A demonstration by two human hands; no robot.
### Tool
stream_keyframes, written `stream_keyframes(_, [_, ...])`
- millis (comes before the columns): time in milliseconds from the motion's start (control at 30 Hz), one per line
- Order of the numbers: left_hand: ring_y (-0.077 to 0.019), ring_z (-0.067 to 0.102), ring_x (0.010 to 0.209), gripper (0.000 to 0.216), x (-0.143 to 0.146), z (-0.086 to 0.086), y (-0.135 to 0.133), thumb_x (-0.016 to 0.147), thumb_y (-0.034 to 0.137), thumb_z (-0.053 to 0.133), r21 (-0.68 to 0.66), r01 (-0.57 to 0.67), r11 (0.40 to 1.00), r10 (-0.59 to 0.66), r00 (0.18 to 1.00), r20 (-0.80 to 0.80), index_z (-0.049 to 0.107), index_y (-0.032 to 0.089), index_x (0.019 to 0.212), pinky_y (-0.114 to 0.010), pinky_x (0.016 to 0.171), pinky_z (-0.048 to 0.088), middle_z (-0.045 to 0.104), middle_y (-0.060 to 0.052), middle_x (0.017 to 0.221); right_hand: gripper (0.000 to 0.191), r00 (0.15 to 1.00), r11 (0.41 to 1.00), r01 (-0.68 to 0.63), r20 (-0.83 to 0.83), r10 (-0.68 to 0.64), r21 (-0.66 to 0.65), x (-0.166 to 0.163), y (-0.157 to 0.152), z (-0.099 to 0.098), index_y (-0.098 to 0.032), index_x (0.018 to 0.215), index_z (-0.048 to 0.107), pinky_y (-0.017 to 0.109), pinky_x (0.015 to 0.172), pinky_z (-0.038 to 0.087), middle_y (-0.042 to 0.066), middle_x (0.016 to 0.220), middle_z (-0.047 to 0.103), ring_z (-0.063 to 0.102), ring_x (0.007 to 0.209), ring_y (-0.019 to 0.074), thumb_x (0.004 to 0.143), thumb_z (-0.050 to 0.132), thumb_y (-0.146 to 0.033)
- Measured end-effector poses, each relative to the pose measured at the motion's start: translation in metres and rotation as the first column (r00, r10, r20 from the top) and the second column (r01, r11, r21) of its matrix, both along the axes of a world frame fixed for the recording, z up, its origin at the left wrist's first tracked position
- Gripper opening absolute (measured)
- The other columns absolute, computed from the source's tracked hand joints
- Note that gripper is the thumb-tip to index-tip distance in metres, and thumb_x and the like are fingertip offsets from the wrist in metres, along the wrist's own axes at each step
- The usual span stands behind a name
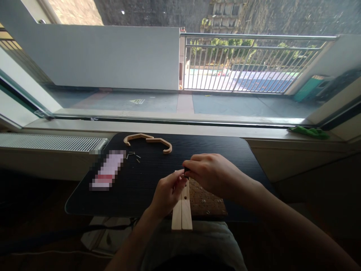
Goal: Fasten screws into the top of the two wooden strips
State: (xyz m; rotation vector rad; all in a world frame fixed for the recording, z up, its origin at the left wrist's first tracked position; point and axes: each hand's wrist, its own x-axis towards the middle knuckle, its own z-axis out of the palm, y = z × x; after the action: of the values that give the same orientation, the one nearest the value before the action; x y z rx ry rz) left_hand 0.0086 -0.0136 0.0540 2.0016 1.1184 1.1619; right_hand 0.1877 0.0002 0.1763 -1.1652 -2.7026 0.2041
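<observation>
Two pale wooden slats (182, 210) lie side by side at the near edge of the black table (141, 180), reaching over my lap. My left hand (168, 192) is closed in a pinch at the slats' far end. My right hand (210, 173) is curled shut just above the same spot, its fingertips on a small dark thing I cannot make out. A brown board with rows of holes (205, 203) lies under and right of the slats. Two curved wooden pieces (149, 141) and several small screws (134, 155) lie further back.
A blurred pink-and-white packet (108, 170) lies on the table's left. A white radiator (47, 142) runs along the left wall under the windowsill. A green cloth (308, 131) sits on the sill at right. Beyond the glass is a balcony with a metal railing (254, 60).
</observation>
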Motion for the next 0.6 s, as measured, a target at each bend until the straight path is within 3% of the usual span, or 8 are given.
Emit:
stream_keyframes(300, [-0.0083,0.049,0.055,0.020,-0.0012,-0.0072,0.0001,0.092,0.030,0.063,0.042,-0.004,0.999,0.002,0.999,0.037,0.067,0.017,0.106,-0.018,0.053,0.041,0.059,0.004,0.068,0.021,0.999,0.999,0.033,0.015,-0.033,0.012,-0.0005,0.0007,-0.0019,-0.016,0.079,0.064,0.027,0.053,0.022,0.000,0.072,0.058,0.046,0.058,0.0099,0.096,0.060,-0.027])
stream_keyframes(467, [-0.0083,0.045,0.053,0.013,0.0007,-0.0073,-0.0022,0.091,0.029,0.063,0.069,-0.025,0.997,0.024,0.999,0.022,0.069,0.017,0.094,-0.018,0.052,0.039,0.053,0.005,0.063,0.022,0.998,0.998,0.055,0.004,-0.055,0.013,-0.0003,0.0012,-0.0035,-0.017,0.079,0.065,0.028,0.054,0.022,0.000,0.073,0.060,0.048,0.060,0.0101,0.096,0.059,-0.030])
stream_keyframes(600, [-0.0081,0.045,0.052,0.016,0.0006,-0.0035,-0.0017,0.090,0.030,0.065,0.072,-0.043,0.996,0.041,0.999,0.024,0.070,0.018,0.099,-0.018,0.051,0.039,0.055,0.005,0.063,0.023,0.997,0.997,0.075,0.007,-0.076,0.013,-0.0004,0.0001,-0.0030,-0.017,0.077,0.065,0.028,0.054,0.021,0.000,0.072,0.060,0.048,0.060,0.0104,0.095,0.060,-0.030])
